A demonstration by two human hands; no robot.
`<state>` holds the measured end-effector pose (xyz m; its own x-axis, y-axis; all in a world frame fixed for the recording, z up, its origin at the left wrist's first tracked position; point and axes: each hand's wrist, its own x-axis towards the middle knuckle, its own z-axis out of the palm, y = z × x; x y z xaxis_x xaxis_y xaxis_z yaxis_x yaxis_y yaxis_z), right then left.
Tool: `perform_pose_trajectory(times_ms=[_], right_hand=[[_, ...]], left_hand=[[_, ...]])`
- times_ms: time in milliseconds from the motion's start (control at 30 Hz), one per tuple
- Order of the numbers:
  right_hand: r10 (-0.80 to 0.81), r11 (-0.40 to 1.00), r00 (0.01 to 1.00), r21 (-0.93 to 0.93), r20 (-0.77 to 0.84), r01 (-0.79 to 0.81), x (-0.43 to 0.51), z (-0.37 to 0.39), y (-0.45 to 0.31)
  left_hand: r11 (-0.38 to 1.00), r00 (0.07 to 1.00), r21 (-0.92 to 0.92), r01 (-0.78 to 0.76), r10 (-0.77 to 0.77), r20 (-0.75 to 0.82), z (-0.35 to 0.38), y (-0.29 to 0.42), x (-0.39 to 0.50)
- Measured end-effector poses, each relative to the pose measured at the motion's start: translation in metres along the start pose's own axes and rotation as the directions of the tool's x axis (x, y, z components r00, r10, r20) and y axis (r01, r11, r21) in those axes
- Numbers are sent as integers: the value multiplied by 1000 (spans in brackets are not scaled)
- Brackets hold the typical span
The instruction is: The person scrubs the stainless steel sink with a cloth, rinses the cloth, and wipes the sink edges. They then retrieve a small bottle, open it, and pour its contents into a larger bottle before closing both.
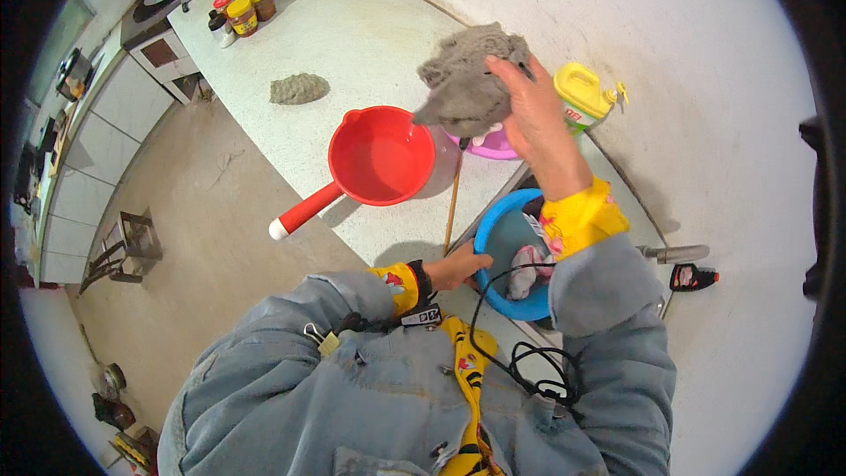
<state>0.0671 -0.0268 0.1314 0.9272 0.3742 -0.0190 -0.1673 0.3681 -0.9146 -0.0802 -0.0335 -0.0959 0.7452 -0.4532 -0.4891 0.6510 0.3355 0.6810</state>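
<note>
My right hand [529, 102] is closed around a bunched grey fuzzy cloth [472, 73], raised over a pink basin [494, 147] that is mostly hidden beneath it. Lower down, my left hand [459, 266] grips the near-left rim of a blue plastic basin [486, 231]. Greyish water fills that basin, with a pink and white cloth [525, 271] in it. A red plastic water ladle [382, 155] with a white-tipped handle stands on the counter, left of the grey cloth.
A yellow jug with a pump [581, 94] stands by the wall. A thin wooden stick [453, 205] lies beside the ladle. Farther left are a grey textured pad [299, 88] and several jars [242, 16]. A faucet [677, 253] and dark bottle [691, 277] are at right. A black cable [479, 317] crosses the blue basin.
</note>
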Motion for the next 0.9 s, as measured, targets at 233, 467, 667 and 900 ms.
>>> perform_pose_trajectory(times_ms=[233, 467, 667, 900], right_hand=[[-169, 903, 969, -366, 178, 225, 52, -55, 52], [-202, 857, 972, -458, 123, 236, 22, -49, 32], [-26, 999, 998, 17, -64, 27, -31, -42, 17], [-226, 967, 954, -69, 195, 243, 51, -9, 16]], left_hand=[[994, 996, 99, 41, -33, -78, -8, -10, 9], [1000, 997, 7, -14, 14, -70, -4, -10, 14], [998, 998, 61, -9, 12, -55, -4, -6, 15], [987, 977, 86, 134, -117, -181, -13, -34, 44]])
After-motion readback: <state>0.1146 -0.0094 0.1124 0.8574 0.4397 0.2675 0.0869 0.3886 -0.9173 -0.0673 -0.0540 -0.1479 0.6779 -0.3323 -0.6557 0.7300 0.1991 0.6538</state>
